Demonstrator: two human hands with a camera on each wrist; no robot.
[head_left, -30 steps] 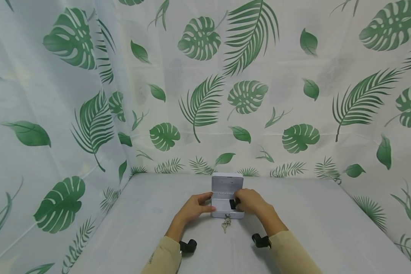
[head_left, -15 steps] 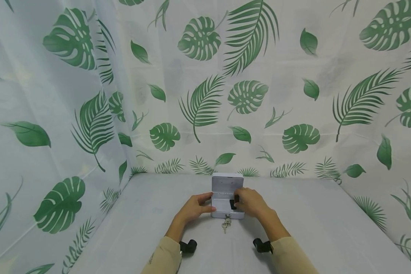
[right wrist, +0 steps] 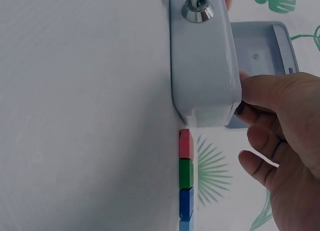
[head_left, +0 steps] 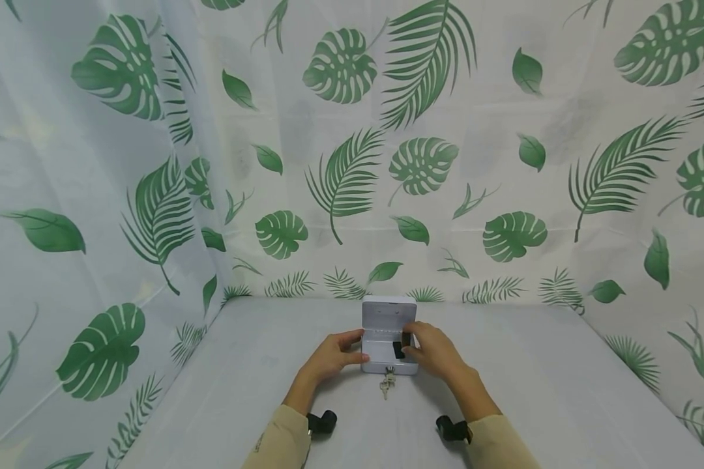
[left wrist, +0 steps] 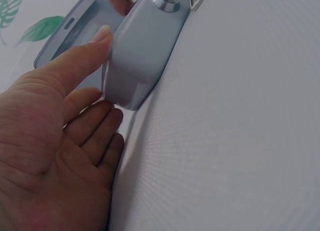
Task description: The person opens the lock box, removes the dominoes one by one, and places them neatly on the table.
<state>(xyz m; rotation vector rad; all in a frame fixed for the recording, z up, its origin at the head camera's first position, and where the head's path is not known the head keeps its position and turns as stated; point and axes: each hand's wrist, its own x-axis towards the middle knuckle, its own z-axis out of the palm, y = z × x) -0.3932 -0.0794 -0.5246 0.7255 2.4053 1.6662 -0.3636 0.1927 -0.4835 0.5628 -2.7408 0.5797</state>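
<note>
A pale metal cash box (head_left: 381,368) stands on the table with its lid (head_left: 389,316) raised. Keys (head_left: 385,385) hang from the lock on its front. My left hand (head_left: 328,355) holds the box's left side, thumb at the front rim (left wrist: 102,36) and index finger farther back. Over the right part of the box, my right hand (head_left: 434,348) pinches a small dark piece (head_left: 407,339), mostly covered by the fingers; its kind cannot be told. Beside it, a small black object (head_left: 398,350) shows inside the box.
In the right wrist view, several coloured blocks, among them red (right wrist: 186,143), green (right wrist: 186,173) and blue (right wrist: 186,203), line up beyond the box. A white leaf-print curtain (head_left: 352,260) surrounds the white table (head_left: 270,326) at the back and sides.
My right wrist has shifted slightly right and toward me, while its fingers stay over the box. The dark piece between them shows more. My left hand and the box have not moved.
</note>
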